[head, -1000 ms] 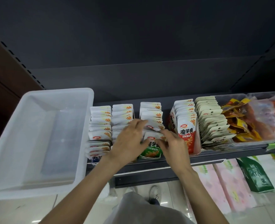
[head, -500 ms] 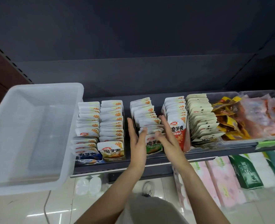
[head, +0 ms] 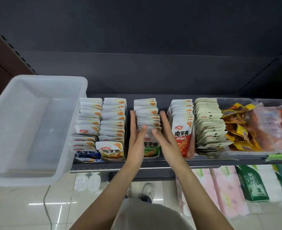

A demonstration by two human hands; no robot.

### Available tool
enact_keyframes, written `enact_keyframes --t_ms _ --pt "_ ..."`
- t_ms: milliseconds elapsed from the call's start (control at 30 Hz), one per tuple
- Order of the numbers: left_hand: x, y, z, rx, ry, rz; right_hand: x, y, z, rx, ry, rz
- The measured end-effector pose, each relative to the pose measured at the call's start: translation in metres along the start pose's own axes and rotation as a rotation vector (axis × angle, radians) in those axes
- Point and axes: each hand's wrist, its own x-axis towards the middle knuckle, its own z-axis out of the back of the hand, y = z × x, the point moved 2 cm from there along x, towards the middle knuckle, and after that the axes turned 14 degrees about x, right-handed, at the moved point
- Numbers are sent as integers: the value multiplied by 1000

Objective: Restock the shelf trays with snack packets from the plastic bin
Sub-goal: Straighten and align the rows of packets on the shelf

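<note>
A clear plastic bin stands at the left of the dark shelf with no packets visible in it. Rows of white snack packets stand upright in shelf trays. The middle row, with a green-fronted packet, lies between my hands. My left hand lies flat along the row's left side, fingers straight. Along its right side my right hand is flat too, and both thumbs touch the front packets. The row to the right has a red-fronted packet. At the left stand a blue-fronted row and an orange-fronted row.
Further right stand a row of pale packets and clear trays of loose yellow and red snacks. The shelf's front edge runs across. Below it are tissue packs and a tiled floor with a cable.
My hands have let go of the front packets, opened flat and slid forward along both sides of the middle row. The view has shifted slightly.
</note>
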Motion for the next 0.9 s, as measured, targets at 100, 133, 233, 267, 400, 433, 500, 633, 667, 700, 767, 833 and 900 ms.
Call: enact_keyframes --t_ms 100,133,233,267,400,433,500,633,667,700,767,833,900 --pt "13 0 4 -68 -56 47 19 8 0 24 27 -16" --pt "17 -2 4 -78 -62 62 25 10 -1 37 25 -23" --pt "23 -10 1 -46 -18 58 33 12 -8 66 30 -20" --pt "23 -12 0 -31 -10 49 32 12 -12 52 39 -5" --pt "17 -10 1 -5 8 1 17 8 -15 -13 33 64" --pt "15 -9 2 4 23 -5 14 8 -13 -21 17 77" --pt "9 -8 2 25 51 -17 10 10 -10 -52 -1 124" --pt "3 -7 5 27 35 -27 4 16 -5 -91 22 216" --pt "3 -7 7 22 25 -27 3 17 -4 -101 11 230" --pt "4 -7 8 24 18 -22 4 17 -2 -115 -11 234" --pt "9 -9 9 25 6 10 7 18 1 -134 -59 205" --pt "18 -12 10 16 -11 55 14 20 3 -111 -80 143" --pt "27 -13 8 23 -5 92 20 19 2 -50 -88 64"
